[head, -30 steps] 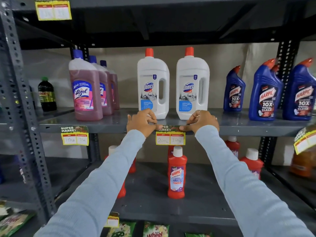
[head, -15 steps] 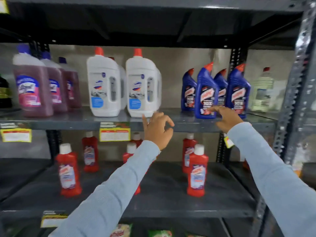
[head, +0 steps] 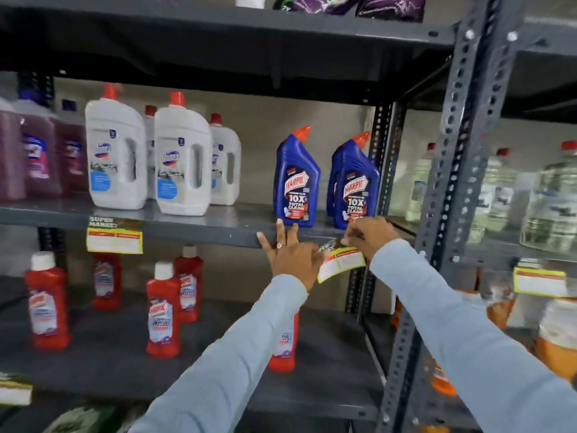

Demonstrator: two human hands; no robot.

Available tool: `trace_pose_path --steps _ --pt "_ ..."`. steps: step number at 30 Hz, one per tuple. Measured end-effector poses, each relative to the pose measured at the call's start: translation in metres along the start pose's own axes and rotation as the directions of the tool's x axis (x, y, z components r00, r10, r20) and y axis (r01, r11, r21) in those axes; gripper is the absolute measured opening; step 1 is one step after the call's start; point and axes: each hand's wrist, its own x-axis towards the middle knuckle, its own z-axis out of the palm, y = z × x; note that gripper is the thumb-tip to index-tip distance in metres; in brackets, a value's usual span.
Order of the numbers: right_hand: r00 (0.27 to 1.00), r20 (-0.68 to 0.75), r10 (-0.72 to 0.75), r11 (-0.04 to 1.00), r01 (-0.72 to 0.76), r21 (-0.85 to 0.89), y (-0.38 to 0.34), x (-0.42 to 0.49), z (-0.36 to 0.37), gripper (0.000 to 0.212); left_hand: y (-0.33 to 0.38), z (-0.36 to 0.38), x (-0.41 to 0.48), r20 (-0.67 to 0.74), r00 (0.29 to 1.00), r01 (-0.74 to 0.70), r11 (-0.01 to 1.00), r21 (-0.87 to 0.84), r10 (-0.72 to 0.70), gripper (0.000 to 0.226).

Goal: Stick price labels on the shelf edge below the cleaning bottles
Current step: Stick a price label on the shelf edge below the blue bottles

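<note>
A yellow price label [head: 342, 263] hangs tilted at the grey shelf edge [head: 199, 231], below the blue Harpic bottles [head: 296, 179]. My right hand [head: 370, 235] pinches the label's top edge against the shelf. To its left, my left hand [head: 292, 253] has its fingers spread, fingertips on the shelf edge and thumb side next to the label. Another yellow label [head: 114, 238] is stuck on the same edge below the white Domex bottles [head: 182, 157].
Purple bottles [head: 37, 151] stand at far left. Red bottles [head: 162, 307] fill the lower shelf. A perforated grey upright [head: 449, 182] rises just right of my right hand. Beyond it are clear bottles [head: 555, 195] and another yellow label [head: 538, 281].
My view and both hands have moved right, from the label under the white bottles to the blue bottles. My right hand now holds a second label at the shelf edge.
</note>
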Motion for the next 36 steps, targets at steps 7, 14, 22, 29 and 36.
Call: trace_pose_path --steps 7,14,22,29,36 --pt "0.981 0.143 -0.134 0.985 0.116 0.13 0.022 -0.018 -0.01 0.016 -0.008 -0.01 -0.008 -0.009 0.999 -0.052 0.999 -0.006 0.052 0.029" --pt "0.993 -0.069 -0.093 0.989 0.1 0.106 0.031 -0.027 0.026 0.02 -0.009 -0.005 -0.006 -0.032 0.999 -0.027 1.0 0.012 0.028 0.021" --pt "0.986 -0.064 0.153 0.818 -0.09 0.568 0.027 -0.004 0.012 0.03 -0.011 -0.022 0.032 -0.023 0.99 0.126 0.957 -0.26 -0.136 0.028" --pt "0.956 -0.067 0.285 0.814 -0.204 0.545 0.027 0.01 0.014 0.046 -0.009 -0.021 0.04 -0.031 0.98 0.18 0.946 -0.271 -0.196 0.032" --pt "0.971 -0.089 0.224 0.844 -0.147 0.515 0.033 0.012 0.008 0.029 -0.013 -0.022 0.044 -0.049 0.976 0.184 0.919 -0.348 -0.214 0.037"
